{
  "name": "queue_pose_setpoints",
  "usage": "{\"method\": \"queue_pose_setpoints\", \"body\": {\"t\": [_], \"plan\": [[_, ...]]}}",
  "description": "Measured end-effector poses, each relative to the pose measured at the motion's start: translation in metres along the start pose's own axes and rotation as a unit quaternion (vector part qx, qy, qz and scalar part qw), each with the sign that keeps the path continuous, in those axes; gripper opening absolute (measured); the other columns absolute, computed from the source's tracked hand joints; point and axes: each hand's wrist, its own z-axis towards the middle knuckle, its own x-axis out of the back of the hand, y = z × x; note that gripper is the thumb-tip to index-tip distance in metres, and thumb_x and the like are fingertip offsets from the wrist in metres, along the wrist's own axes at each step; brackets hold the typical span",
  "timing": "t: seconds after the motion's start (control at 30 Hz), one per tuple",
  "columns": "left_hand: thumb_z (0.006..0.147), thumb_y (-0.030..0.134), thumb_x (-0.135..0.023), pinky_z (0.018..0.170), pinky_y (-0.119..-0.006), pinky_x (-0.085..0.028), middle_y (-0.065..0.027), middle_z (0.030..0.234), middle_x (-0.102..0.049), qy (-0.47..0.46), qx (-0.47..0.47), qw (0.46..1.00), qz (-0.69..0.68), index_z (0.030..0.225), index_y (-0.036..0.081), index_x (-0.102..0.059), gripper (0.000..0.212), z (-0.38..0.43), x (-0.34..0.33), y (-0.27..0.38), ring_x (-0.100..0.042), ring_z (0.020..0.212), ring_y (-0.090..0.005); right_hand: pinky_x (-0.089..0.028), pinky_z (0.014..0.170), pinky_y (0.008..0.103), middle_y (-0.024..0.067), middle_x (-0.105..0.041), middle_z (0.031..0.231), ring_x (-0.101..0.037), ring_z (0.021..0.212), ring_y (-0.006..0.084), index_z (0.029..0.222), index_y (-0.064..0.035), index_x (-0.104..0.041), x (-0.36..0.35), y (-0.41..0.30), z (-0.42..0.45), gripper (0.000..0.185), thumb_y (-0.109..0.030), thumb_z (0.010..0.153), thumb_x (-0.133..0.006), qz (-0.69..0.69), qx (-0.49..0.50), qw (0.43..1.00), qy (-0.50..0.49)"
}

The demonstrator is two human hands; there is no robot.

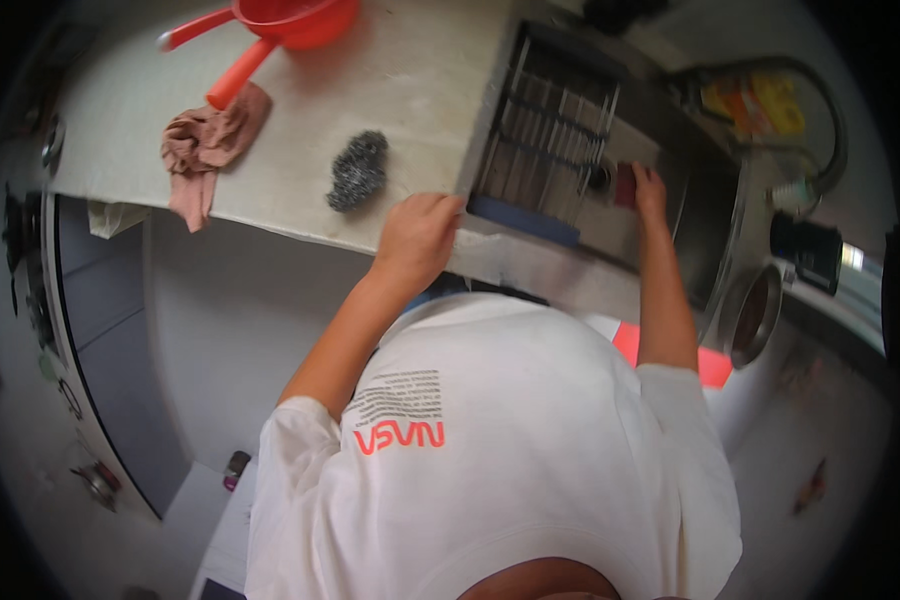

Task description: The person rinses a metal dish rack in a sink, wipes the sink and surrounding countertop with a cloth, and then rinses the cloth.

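Observation:
My right hand (649, 191) reaches into a stainless steel sink (709, 217) and holds a dark red block, seemingly a scrub sponge (625, 185). Close beside that sponge is a dark round drain fitting (598, 177). A wire dish rack (544, 131) with blue-grey end bars lies across the sink's left part. My left hand (420, 232) rests with curled fingers at the counter's front edge, against the sink's left corner; nothing shows in it. Left of this hand, a steel wool scourer (358, 171) lies on the pale countertop (420, 97).
A crumpled pink cloth (214, 142) hangs partly over the counter's front edge. Behind it are a red plastic strainer or dipper (300, 22) and red handles. A black hose (832, 112), a yellow packet (761, 101) and a metal bowl (754, 315) sit around the sink's right side.

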Motion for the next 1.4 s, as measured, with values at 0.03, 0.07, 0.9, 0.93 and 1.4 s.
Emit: {"method": "queue_pose_setpoints", "body": {"t": [0.03, 0.07, 0.9, 0.93, 1.4], "plan": [[0.075, 0.006, -0.062, 0.074, -0.040, -0.044, -0.0112, 0.094, -0.060, -0.037, -0.049, 0.998, -0.025, 0.100, 0.006, -0.059, 0.025, 0.012, -0.016, 0.008, -0.056, 0.088, -0.0314, -0.046, 0.069, 0.0309, 0.0115, -0.062, 0.091, -0.058, 0.081, 0.0183, 0.101, 0.0034, -0.060, 0.005, 0.014, 0.003, 0.045, -0.039, 0.086, -0.056, 0.013, -0.019, 1.000, -0.012], [0.076, 0.011, -0.063, 0.076, -0.041, -0.044, -0.0126, 0.095, -0.059, -0.084, -0.073, 0.993, -0.027, 0.103, 0.004, -0.057, 0.029, 0.023, -0.039, 0.015, -0.056, 0.089, -0.0322, -0.046, 0.068, 0.0303, 0.0117, -0.062, 0.091, -0.059, 0.080, 0.0182, 0.101, 0.0032, -0.060, 0.003, 0.022, 0.007, 0.046, -0.040, 0.086, -0.057, 0.048, -0.058, 0.997, -0.032], [0.079, 0.029, -0.064, 0.064, -0.038, -0.046, -0.0078, 0.066, -0.056, -0.141, -0.074, 0.986, 0.050, 0.063, 0.008, -0.060, 0.027, 0.064, -0.116, 0.050, -0.054, 0.072, -0.0268, -0.050, 0.068, 0.0411, 0.0195, -0.065, 0.081, -0.065, 0.073, 0.0313, 0.086, 0.0013, -0.065, -0.074, -0.024, 0.153, 0.042, -0.036, 0.083, -0.046, -0.068, -0.006, 0.992, -0.108], [0.079, 0.029, -0.065, 0.064, -0.038, -0.046, -0.0074, 0.065, -0.056, -0.138, -0.076, 0.986, 0.046, 0.063, 0.008, -0.060, 0.027, 0.060, -0.119, 0.052, -0.054, 0.072, -0.0267, -0.050, 0.068, 0.0411, 0.0187, -0.065, 0.081, -0.065, 0.072, 0.0308, 0.086, 0.0003, -0.065, -0.070, -0.021, 0.157, 0.041, -0.036, 0.083, -0.046, -0.081, -0.006, 0.993, -0.087], [0.076, 0.023, -0.056, 0.062, -0.044, -0.045, -0.0105, 0.075, -0.064, -0.221, -0.052, 0.969, 0.099, 0.070, 0.012, -0.066, 0.016, 0.052, -0.142, 0.052, -0.059, 0.074, -0.0300, -0.045, 0.065, 0.0395, 0.0145, -0.062, 0.075, -0.061, 0.075, 0.0291, 0.084, -0.0048, -0.061, -0.018, 0.012, 0.112, 0.039, -0.038, 0.090, -0.043, -0.207, 0.134, 0.969, 0.026]]}}
